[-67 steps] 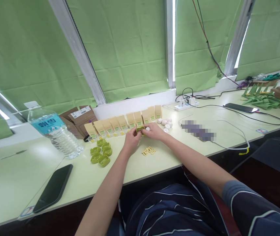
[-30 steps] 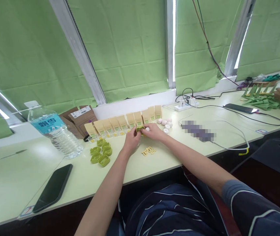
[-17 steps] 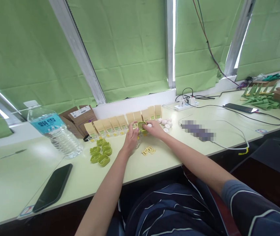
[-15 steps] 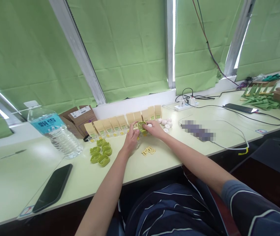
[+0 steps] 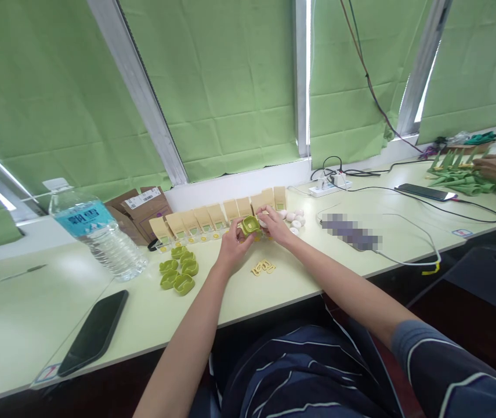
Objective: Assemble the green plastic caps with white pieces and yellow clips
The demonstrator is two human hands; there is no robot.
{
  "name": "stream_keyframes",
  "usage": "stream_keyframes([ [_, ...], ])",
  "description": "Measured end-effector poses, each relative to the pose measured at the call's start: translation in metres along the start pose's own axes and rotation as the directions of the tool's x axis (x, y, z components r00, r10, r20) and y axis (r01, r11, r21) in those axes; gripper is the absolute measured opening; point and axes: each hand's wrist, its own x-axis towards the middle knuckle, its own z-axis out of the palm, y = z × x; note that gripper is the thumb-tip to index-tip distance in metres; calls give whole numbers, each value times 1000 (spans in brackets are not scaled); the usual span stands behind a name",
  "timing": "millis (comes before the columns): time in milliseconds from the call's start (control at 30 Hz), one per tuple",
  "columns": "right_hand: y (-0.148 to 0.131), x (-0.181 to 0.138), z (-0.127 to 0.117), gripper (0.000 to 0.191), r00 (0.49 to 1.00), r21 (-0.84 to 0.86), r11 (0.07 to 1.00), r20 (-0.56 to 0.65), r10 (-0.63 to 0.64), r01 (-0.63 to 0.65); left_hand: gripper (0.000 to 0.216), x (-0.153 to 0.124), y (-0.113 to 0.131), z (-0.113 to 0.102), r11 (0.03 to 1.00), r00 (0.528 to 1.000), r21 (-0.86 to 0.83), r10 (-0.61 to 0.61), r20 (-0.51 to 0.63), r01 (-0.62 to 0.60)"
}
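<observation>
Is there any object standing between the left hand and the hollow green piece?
Nothing visible is: the left hand holds the green piece directly. The right hand is close beside it, with a whitish piece.

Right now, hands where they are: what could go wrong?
The left hand holds the green cup in front of the tan cards; a knuckle might knock one over. Rounded white pieces near the right hand could roll if brushed. Yellow loops lie loose on the table and might get swept aside.
</observation>
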Motion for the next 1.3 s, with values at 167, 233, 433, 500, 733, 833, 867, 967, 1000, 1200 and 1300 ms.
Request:
stream_keyframes([
  [167, 2, 4, -2, 23, 998, 219, 975, -58, -17, 29, 48, 2, -2, 0, 996, 997, 86, -5, -76, 11],
  [233, 4, 6, -1, 26, 993, 184, 979, -93, -71, 87, 47, 2, -3, 0, 995, 995, 102, -4, -96, 14],
  [433, 5, 10, 0, 46, 971, 76, 971, -95, -219, 227, 49, 4, -7, 1, 991, 991, 129, -6, -136, 24],
  [500, 5, 10, -1, 47, 966, 2, 971, -99, -238, 239, 49, 4, -8, 1, 991, 990, 130, -1, -139, 19],
  [733, 14, 12, -1, 47, 981, -43, 983, -68, -181, 179, 54, 5, -8, 0, 988, 978, 157, 24, -206, 9],
  [833, 19, 13, -1, 45, 983, -48, 984, -47, -176, 174, 53, 6, -9, 0, 985, 974, 175, 40, -224, -1],
  [867, 20, 14, -1, 44, 983, -62, 982, -44, -179, 176, 52, 6, -8, -1, 983, 973, 181, 50, -227, -8],
  [967, 21, 15, -2, 41, 981, -110, 977, -44, -187, 181, 49, 6, -7, -2, 979, 970, 200, 81, -228, -35],
  [1000, 20, 15, -3, 40, 981, -119, 976, -46, -190, 184, 49, 6, -7, -2, 978, 970, 203, 89, -226, -42],
  [1200, 21, 15, -3, 41, 978, -105, 975, -51, -201, 195, 47, 6, -6, -3, 976, 966, 204, 122, -229, -75],
  [1300, 22, 16, -3, 44, 981, -106, 979, -62, -183, 176, 46, 6, -7, -3, 976, 963, 198, 136, -232, -90],
])
